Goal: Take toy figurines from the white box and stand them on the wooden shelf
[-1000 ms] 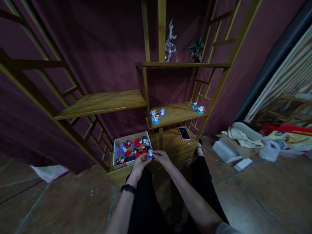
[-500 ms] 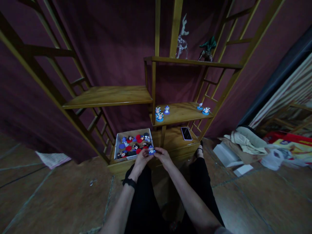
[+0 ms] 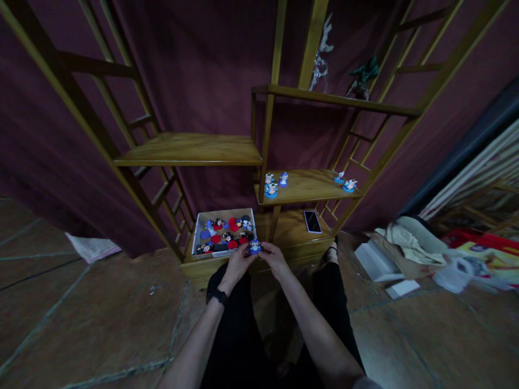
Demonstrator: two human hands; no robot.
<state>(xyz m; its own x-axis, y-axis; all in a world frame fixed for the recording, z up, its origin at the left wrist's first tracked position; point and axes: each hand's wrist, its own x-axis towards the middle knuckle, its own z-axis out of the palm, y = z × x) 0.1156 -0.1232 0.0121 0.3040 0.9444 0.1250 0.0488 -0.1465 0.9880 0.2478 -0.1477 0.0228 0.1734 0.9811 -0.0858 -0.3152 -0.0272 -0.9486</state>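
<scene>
Between my two hands is a small purple-and-white figurine [image 3: 254,247] on a round purple base, upright. My left hand [image 3: 239,261] pinches it from the left, and my right hand [image 3: 275,258] has its fingertips at the right side. Just left of it, a shallow cardboard box [image 3: 195,237] holds several figurines with red, purple and dark bases, many lying on their sides. On the middle shelf [image 3: 308,188], a purple figurine [image 3: 283,180] and blue-based figurines [image 3: 271,190] stand at the left; two more blue-based figurines [image 3: 349,185] are at the right.
A phone [image 3: 312,221] lies on the lowest shelf. Above, a clear deer ornament [image 3: 320,70] and a dark green figure [image 3: 363,78] stand on the upper shelf [image 3: 336,100]. White boxes [image 3: 377,262], cloth and plastic bags lie on the floor at right.
My view has tilted down and turned slightly left, so the shelves appear higher and further right. The figurine stays between both hands, now facing me more upright.
</scene>
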